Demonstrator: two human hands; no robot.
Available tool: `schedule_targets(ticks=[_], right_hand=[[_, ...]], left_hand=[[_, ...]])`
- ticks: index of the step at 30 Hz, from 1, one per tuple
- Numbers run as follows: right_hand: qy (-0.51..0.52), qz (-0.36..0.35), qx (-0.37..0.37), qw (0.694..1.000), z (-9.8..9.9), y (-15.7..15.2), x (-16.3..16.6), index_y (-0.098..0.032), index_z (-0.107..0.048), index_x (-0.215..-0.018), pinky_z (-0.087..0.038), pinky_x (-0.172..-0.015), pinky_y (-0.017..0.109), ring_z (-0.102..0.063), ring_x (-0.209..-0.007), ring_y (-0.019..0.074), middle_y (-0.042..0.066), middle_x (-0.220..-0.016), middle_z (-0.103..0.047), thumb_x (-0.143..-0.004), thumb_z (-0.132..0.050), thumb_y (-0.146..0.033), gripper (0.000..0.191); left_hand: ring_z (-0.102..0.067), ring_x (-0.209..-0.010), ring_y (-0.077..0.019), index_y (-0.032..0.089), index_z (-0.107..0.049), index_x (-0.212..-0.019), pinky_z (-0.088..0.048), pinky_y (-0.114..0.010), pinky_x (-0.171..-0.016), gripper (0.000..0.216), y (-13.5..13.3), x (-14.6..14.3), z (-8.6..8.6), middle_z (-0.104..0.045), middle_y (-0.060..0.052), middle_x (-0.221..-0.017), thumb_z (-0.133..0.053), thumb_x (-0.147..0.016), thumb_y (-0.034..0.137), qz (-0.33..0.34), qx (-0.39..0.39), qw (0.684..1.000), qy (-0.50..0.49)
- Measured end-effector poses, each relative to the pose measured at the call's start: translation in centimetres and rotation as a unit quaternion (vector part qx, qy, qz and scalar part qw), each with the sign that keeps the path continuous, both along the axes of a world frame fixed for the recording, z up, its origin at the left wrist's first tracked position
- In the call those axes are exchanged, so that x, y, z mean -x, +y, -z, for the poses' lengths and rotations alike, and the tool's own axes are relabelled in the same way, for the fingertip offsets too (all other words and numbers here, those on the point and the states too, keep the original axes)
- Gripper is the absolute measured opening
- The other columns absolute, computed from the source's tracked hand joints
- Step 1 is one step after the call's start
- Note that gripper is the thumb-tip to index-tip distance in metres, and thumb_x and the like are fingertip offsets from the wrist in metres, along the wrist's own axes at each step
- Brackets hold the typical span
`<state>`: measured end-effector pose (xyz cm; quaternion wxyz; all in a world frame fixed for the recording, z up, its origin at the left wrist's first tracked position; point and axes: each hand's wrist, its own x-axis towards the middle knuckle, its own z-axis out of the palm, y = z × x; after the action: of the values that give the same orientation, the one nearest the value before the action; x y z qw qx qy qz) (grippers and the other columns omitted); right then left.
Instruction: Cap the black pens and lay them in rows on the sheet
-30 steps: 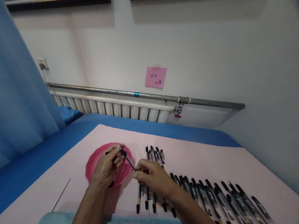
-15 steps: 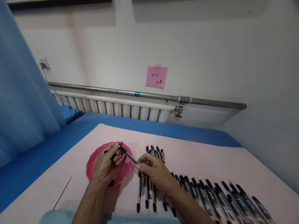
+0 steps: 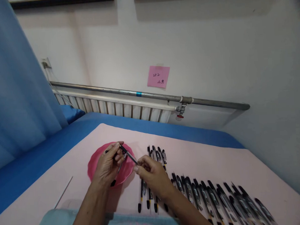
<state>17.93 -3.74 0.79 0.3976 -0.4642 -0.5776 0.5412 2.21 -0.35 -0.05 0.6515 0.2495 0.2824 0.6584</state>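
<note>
My left hand (image 3: 107, 165) is closed round a black pen (image 3: 127, 155) above a round pink dish (image 3: 125, 169). A thin rod of that pen slants down to the right into the pinched fingertips of my right hand (image 3: 151, 174). Both hands hover over a pink mat (image 3: 192, 157). Under my right hand lies a short row of black pens (image 3: 157, 154). A long row of black pens (image 3: 214, 196) runs off to the lower right.
A thin white rod (image 3: 63, 192) lies on the mat at the left. A blue sheet (image 3: 41, 155) surrounds the mat. Behind are a white radiator (image 3: 114, 109), a metal pipe (image 3: 210, 102), a pink note (image 3: 158, 76) on the wall and a blue curtain (image 3: 12, 82).
My right hand has risen slightly and drawn closer to my left hand along the thin rod. The left hand has stayed over the pink dish.
</note>
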Motion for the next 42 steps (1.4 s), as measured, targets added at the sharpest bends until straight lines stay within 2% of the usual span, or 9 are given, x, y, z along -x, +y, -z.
schedule_targets(ticks=[5, 9, 12, 19, 26, 31, 35, 38, 42], right_hand=[[0.125, -0.130, 0.229, 0.957, -0.2, 0.2, -0.7, -0.015, -0.053, -0.083, -0.021, -0.035, 0.017, -0.035, -0.038, 0.0054, -0.002, -0.058, -0.050, -0.077, -0.045, -0.047, 0.033], [0.025, -0.038, 0.055, 0.997, -0.8, -0.2, -0.5, -0.016, -0.053, -0.071, -0.025, -0.041, 0.018, -0.034, -0.043, 0.0055, -0.005, -0.054, -0.046, -0.074, -0.053, -0.035, 0.019], [-0.062, 0.046, -0.104, 0.992, -1.2, -0.6, -0.2, -0.016, -0.054, -0.068, -0.032, -0.051, 0.019, -0.042, -0.056, 0.0081, -0.003, -0.061, -0.050, -0.070, -0.059, -0.031, 0.016], [0.103, -0.124, 0.213, 0.964, -2.1, -2.4, -2.4, -0.015, -0.053, -0.083, -0.019, -0.034, 0.017, -0.034, -0.036, 0.0053, -0.002, -0.056, -0.050, -0.077, -0.043, -0.046, 0.034], [-0.003, 0.092, -0.033, 0.995, -2.2, -3.8, -6.6, -0.017, -0.049, -0.063, -0.027, -0.043, 0.018, -0.040, -0.050, 0.0074, -0.003, -0.057, -0.048, -0.068, -0.059, -0.033, 0.020], [0.142, -0.057, 0.200, 0.968, -1.9, -3.6, -9.5, -0.017, -0.051, -0.082, -0.014, -0.038, 0.017, -0.026, -0.037, 0.0047, -0.004, -0.056, -0.045, -0.079, -0.040, -0.047, 0.032], [0.014, 0.039, 0.007, 0.999, -0.5, -3.1, -10.7, -0.018, -0.047, -0.069, -0.020, -0.043, 0.019, -0.030, -0.042, 0.0060, -0.005, -0.053, -0.041, -0.080, -0.043, -0.035, 0.021], [-0.177, 0.123, -0.173, 0.961, 1.0, -2.5, -10.9, -0.018, -0.045, -0.064, -0.025, -0.051, 0.020, -0.040, -0.053, 0.0086, -0.004, -0.056, -0.045, -0.078, -0.048, -0.028, 0.018], [-0.260, 0.122, -0.189, 0.939, 2.7, -1.5, -11.0, -0.019, -0.048, -0.067, -0.025, -0.052, 0.020, -0.044, -0.056, 0.0096, -0.004, -0.059, -0.047, -0.080, -0.047, -0.026, 0.015]], left_hand=[[-0.031, -0.041, -0.0022, 0.007, -0.062, -0.081, -0.023, -0.015, -0.037, 0.019, -0.1, 0.0, 0.0, -0.038, 0.005, -0.050, -0.067, -0.068, 0.020, 0.010, -0.016, 1.000, 0.001], [-0.031, -0.042, -0.0023, 0.007, -0.062, -0.080, -0.023, -0.015, -0.038, 0.018, 0.0, -0.1, 0.1, -0.038, 0.005, -0.051, -0.067, -0.069, 0.020, 0.011, -0.013, 1.000, -0.010], [-0.031, -0.043, -0.0023, 0.007, -0.062, -0.080, -0.023, -0.015, -0.038, 0.018, -0.1, -0.3, -0.2, -0.038, 0.005, -0.051, -0.067, -0.068, 0.019, 0.006, -0.013, 1.000, -0.025], [-0.032, -0.043, -0.0023, 0.008, -0.062, -0.082, -0.022, -0.015, -0.038, 0.022, -1.6, -2.4, -0.8, -0.040, 0.004, -0.051, -0.069, -0.066, 0.023, 0.035, -0.035, 0.999, -0.009], [-0.033, -0.041, -0.0015, 0.008, -0.062, -0.082, -0.022, -0.014, -0.037, 0.025, -1.6, -7.7, -1.9, -0.043, 0.004, -0.052, -0.071, -0.063, 0.022, 0.064, -0.024, 0.998, 0.013], [-0.034, -0.041, -0.0017, 0.008, -0.063, -0.082, -0.024, -0.014, -0.037, 0.026, -1.3, -11.5, -2.3, -0.044, 0.005, -0.051, -0.072, -0.063, 0.024, 0.109, -0.039, 0.992, 0.040], [-0.033, -0.039, -0.0012, 0.008, -0.062, -0.080, -0.023, -0.013, -0.036, 0.025, -0.6, -12.6, -1.0, -0.042, 0.006, -0.049, -0.072, -0.062, 0.023, 0.100, -0.016, 0.995, 0.025], [-0.031, -0.037, -0.0005, 0.007, -0.061, -0.077, -0.022, -0.013, -0.034, 0.020, 0.3, -11.8, 0.3, -0.040, 0.007, -0.049, -0.071, -0.063, 0.018, 0.059, 0.022, 0.998, -0.003], [-0.029, -0.036, -0.0007, 0.008, -0.058, -0.073, -0.023, -0.013, -0.033, 0.007, 1.5, -9.7, 1.4, -0.037, 0.007, -0.049, -0.063, -0.071, 0.013, 0.025, 0.061, 0.996, -0.059]])
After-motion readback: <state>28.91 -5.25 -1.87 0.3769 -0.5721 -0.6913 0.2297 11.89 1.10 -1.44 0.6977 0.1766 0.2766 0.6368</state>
